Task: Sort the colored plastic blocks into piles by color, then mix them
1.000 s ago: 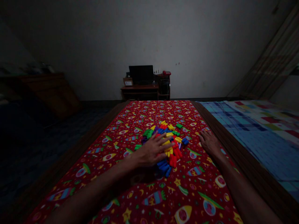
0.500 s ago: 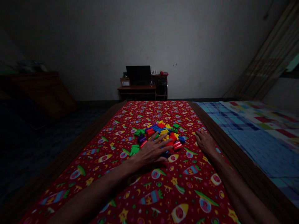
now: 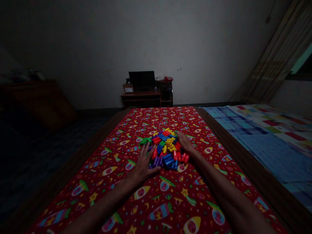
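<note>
A heap of colourful plastic toy blocks (image 3: 168, 149) lies on a red cloth (image 3: 156, 201) printed with rockets and stars. My left hand (image 3: 144, 162) rests along the heap's left side, fingers spread, the thumb reaching along its near edge. On the right side, my right hand (image 3: 184, 143) lies against the blocks with its fingers stretched forward; its fingertips are close to the upper right of the heap. Yellow blocks (image 3: 170, 144) sit on top in the middle, blue blocks (image 3: 168, 160) at the near edge, and green blocks (image 3: 145, 141) beyond the left fingertips.
A dark monitor (image 3: 141, 80) stands on a small desk (image 3: 140, 95) by the far wall. To the right is a surface with blue checked bedding (image 3: 246, 146). A wooden cabinet (image 3: 41, 100) stands at the left in the dark.
My left hand has moved off the top of the blocks to their left side. My right hand has come in from the cloth's right edge to the heap, which is now more compact.
</note>
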Demonstrator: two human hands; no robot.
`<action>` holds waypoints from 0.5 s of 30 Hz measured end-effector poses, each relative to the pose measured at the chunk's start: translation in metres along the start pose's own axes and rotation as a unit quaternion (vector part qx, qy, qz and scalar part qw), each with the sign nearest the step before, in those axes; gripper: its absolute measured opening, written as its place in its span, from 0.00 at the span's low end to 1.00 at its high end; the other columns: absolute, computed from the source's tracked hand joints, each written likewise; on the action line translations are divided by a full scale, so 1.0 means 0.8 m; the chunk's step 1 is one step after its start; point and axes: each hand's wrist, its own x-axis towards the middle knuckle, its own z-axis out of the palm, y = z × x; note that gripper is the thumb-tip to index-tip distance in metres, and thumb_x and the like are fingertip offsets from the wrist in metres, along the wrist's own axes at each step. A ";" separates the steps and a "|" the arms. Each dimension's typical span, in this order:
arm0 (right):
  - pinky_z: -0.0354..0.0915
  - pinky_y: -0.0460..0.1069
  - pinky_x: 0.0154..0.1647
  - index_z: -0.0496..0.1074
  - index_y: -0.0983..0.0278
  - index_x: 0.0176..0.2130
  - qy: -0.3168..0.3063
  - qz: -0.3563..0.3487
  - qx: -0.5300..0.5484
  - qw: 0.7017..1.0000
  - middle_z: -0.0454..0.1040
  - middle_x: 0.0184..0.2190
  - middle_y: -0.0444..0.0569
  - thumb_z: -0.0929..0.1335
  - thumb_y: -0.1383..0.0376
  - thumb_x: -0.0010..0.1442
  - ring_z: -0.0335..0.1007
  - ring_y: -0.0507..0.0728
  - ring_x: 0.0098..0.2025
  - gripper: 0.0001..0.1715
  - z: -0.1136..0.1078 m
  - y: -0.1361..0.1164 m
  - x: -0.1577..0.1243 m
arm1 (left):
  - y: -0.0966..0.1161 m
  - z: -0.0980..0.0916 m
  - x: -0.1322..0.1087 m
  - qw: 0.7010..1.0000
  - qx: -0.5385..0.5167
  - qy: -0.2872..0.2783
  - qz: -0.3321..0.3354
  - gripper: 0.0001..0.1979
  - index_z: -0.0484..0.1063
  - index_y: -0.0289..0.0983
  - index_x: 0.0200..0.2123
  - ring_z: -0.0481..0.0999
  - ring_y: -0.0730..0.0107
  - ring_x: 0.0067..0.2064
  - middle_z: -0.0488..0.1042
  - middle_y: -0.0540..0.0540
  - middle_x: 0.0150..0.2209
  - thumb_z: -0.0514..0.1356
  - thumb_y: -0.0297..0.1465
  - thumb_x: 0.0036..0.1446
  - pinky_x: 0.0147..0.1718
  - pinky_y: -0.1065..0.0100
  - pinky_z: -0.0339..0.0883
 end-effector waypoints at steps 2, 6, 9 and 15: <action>0.56 0.58 0.62 0.73 0.63 0.51 -0.007 0.005 0.036 0.999 0.71 0.55 0.56 0.48 0.40 0.63 0.63 0.62 0.60 0.43 0.008 -0.011 -0.010 | 0.007 0.009 0.021 1.000 -0.011 0.005 -0.004 0.48 0.42 0.45 0.69 0.35 0.35 0.69 0.36 0.36 0.71 0.61 0.53 0.51 0.61 0.35 0.44; 0.56 0.57 0.62 0.71 0.61 0.54 -0.027 -0.010 0.063 0.998 0.69 0.57 0.53 0.50 0.38 0.61 0.61 0.62 0.61 0.43 0.001 -0.024 -0.028 | 0.013 0.009 0.049 0.999 -0.016 0.031 -0.005 0.45 0.46 0.45 0.68 0.35 0.38 0.70 0.40 0.37 0.71 0.56 0.55 0.53 0.61 0.34 0.36; 0.61 0.55 0.57 0.74 0.61 0.48 0.008 -0.007 0.054 0.998 0.75 0.50 0.52 0.49 0.38 0.62 0.66 0.62 0.56 0.42 -0.018 -0.019 -0.023 | -0.001 -0.007 0.064 0.994 -0.028 0.098 -0.028 0.35 0.47 0.44 0.68 0.41 0.49 0.70 0.44 0.40 0.70 0.46 0.51 0.62 0.64 0.40 0.34; 0.64 0.55 0.52 0.75 0.64 0.39 0.041 0.014 0.023 0.999 0.77 0.37 0.53 0.50 0.37 0.61 0.71 0.62 0.47 0.43 -0.026 -0.002 0.033 | -0.056 -0.018 0.106 0.985 -0.065 0.132 -0.090 0.28 0.54 0.40 0.65 0.53 0.61 0.68 0.61 0.40 0.64 0.36 0.43 0.67 0.65 0.51 0.47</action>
